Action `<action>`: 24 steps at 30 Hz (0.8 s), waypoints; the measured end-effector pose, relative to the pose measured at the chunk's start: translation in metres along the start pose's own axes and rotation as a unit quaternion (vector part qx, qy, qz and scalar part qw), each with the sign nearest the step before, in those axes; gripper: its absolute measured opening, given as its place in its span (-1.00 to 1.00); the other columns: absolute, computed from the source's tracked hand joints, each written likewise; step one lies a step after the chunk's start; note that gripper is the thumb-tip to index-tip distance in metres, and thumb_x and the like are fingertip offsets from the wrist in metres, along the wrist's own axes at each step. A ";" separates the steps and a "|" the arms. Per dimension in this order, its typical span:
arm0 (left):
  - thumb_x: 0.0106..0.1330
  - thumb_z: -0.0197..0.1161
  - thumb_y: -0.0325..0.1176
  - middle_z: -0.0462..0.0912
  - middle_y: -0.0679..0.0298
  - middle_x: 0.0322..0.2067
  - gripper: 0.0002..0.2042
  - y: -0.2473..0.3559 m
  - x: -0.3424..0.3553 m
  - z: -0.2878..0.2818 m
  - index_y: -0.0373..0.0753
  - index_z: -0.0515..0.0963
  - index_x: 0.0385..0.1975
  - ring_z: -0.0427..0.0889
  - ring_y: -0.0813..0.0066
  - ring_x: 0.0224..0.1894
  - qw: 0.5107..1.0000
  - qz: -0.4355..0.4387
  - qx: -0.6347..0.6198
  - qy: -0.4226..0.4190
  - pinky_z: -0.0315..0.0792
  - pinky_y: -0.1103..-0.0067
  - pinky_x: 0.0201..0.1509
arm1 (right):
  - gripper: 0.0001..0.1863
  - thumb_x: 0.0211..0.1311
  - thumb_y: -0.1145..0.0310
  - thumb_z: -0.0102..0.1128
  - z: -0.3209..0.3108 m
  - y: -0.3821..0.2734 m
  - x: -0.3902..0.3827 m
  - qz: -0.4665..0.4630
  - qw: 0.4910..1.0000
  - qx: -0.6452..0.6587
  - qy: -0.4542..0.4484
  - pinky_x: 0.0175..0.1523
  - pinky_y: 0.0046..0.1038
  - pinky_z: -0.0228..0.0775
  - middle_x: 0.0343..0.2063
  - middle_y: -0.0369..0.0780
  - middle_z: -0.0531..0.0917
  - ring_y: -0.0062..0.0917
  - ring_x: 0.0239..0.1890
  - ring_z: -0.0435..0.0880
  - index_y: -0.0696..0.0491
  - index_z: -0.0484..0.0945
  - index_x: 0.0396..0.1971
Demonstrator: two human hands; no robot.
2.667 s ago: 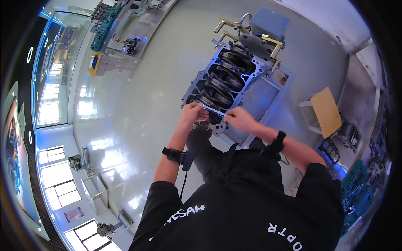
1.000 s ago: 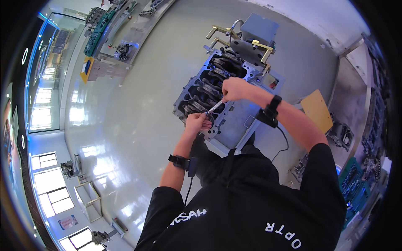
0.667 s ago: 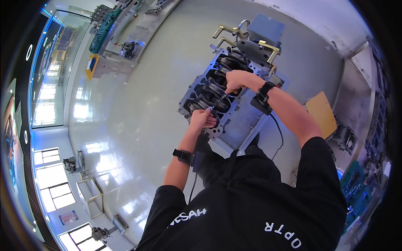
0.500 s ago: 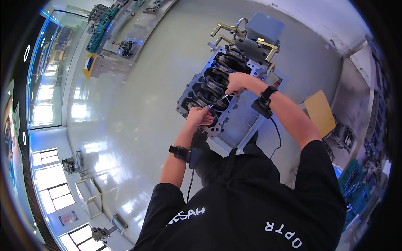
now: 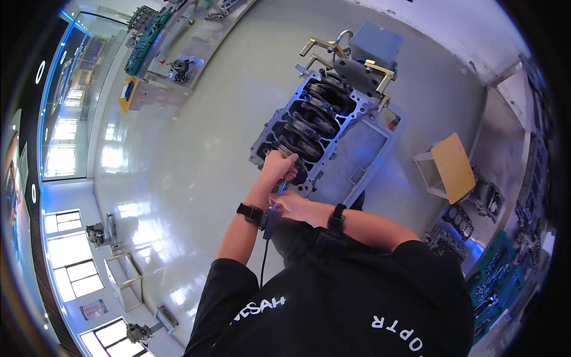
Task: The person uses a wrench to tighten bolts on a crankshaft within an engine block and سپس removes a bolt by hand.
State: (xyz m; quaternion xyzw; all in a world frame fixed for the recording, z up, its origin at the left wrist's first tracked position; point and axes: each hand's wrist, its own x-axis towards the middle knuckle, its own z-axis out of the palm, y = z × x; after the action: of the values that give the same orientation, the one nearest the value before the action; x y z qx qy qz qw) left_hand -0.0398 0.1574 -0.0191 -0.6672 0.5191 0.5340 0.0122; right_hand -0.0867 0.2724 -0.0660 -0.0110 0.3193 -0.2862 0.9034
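An engine block (image 5: 333,140) with its crankshaft (image 5: 300,128) exposed lies tilted in front of me on a stand. Over the block's near end, my left hand (image 5: 279,166) is closed around the head end of a slim metal socket wrench (image 5: 282,188). The socket end is hidden beneath those fingers. Closer to my body, my right hand (image 5: 291,204) grips the wrench's handle just beyond the block's edge. Its fingers are partly covered by the back of the hand.
Brass-coloured clamp arms (image 5: 321,44) and a grey box (image 5: 375,43) stand at the block's far end. A metal tray frame (image 5: 380,146) lies on its right. Further right are a wooden-topped stool (image 5: 454,168) and a green tool case (image 5: 496,285). A workbench (image 5: 205,41) stands far left.
My right hand has swung from the block's right side down toward my body, and the wrench handle has turned with it. My left hand stays at the near end.
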 end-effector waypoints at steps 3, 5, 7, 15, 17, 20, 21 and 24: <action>0.28 0.14 -0.21 0.61 0.04 -0.55 -0.67 0.003 -0.013 -0.008 -0.45 0.48 -0.45 0.65 0.32 -0.55 0.999 0.034 -0.023 0.021 0.57 0.51 -0.50 | -0.79 0.30 0.37 0.00 0.016 -0.007 0.008 -0.034 0.994 0.022 -0.098 -0.03 -0.26 0.47 -0.28 -0.12 0.59 -0.34 -0.16 0.62 0.24 0.43 -0.27; 0.27 0.15 -0.19 0.61 0.05 -0.53 -0.67 -0.008 -0.019 -0.022 -0.43 0.47 -0.43 0.65 0.32 -0.54 0.995 0.039 -0.086 0.016 0.58 0.51 -0.48 | -0.78 0.30 0.37 0.00 0.017 -0.014 -0.015 -0.032 0.995 -0.042 -0.087 -0.07 -0.28 0.50 -0.30 -0.12 0.60 -0.33 -0.22 0.64 0.25 0.44 -0.28; 0.29 0.15 -0.16 0.62 0.04 -0.46 -0.68 -0.012 -0.021 -0.032 -0.38 0.43 -0.37 0.65 0.35 -0.50 0.986 0.041 -0.164 -0.003 0.59 0.50 -0.41 | -0.77 0.31 0.34 -0.01 0.006 -0.025 -0.037 -0.036 0.982 -0.178 -0.052 -0.24 -0.40 0.55 -0.42 -0.15 0.61 -0.36 -0.39 0.67 0.24 0.46 -0.30; 0.33 0.08 -0.21 0.61 0.06 -0.52 -0.70 -0.026 -0.011 0.000 -0.40 0.46 -0.38 0.64 0.37 -0.55 0.981 0.065 -0.172 -0.055 0.58 0.53 -0.44 | -0.52 0.21 -0.02 0.00 -0.070 -0.135 -0.108 -0.175 0.633 -0.730 0.186 -0.42 -0.27 0.39 -0.62 -0.14 0.61 -0.30 -0.54 0.61 0.11 0.60 -0.59; 0.33 0.07 -0.20 0.59 0.08 -0.58 -0.68 -0.026 -0.007 0.007 -0.42 0.46 -0.41 0.62 0.37 -0.59 0.982 0.074 -0.163 -0.058 0.56 0.55 -0.50 | -0.55 0.14 -0.01 0.05 -0.055 -0.160 -0.115 -0.170 0.566 -0.783 0.196 -0.34 -0.24 0.42 -0.54 -0.10 0.62 -0.22 -0.45 0.62 0.12 0.62 -0.53; 0.33 0.04 -0.20 0.59 0.07 -0.61 -0.67 -0.025 -0.005 0.009 -0.42 0.46 -0.46 0.62 0.34 -0.64 0.988 0.038 -0.148 -0.005 0.54 0.54 -0.58 | -0.55 0.07 -0.05 0.10 -0.040 -0.187 -0.104 -0.172 0.457 -0.852 0.187 -0.30 -0.22 0.45 -0.53 -0.08 0.64 -0.17 -0.38 0.63 0.08 0.65 -0.50; 0.33 0.04 -0.20 0.59 0.07 -0.61 -0.67 -0.026 -0.004 0.009 -0.42 0.46 -0.46 0.62 0.34 -0.64 0.988 0.039 -0.148 -0.004 0.54 0.54 -0.58 | -0.54 0.06 -0.10 0.12 -0.036 -0.195 -0.098 -0.180 0.421 -0.872 0.174 -0.33 -0.24 0.45 -0.59 -0.10 0.63 -0.21 -0.42 0.63 0.05 0.66 -0.54; 0.33 0.02 -0.18 0.59 0.08 -0.63 -0.65 -0.029 -0.001 0.010 -0.42 0.46 -0.47 0.61 0.34 -0.66 0.989 0.033 -0.140 0.019 0.54 0.53 -0.60 | -0.53 0.03 -0.11 0.14 -0.030 -0.213 -0.078 -0.187 0.368 -0.897 0.159 -0.36 -0.26 0.45 -0.61 -0.13 0.63 -0.21 -0.43 0.63 0.06 0.66 -0.55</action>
State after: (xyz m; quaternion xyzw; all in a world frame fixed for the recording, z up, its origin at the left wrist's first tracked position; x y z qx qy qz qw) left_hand -0.0260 0.1770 -0.0386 -0.6548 0.4608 0.5892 -0.1087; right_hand -0.2617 0.1400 -0.0023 -0.8284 0.5159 0.0107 0.2181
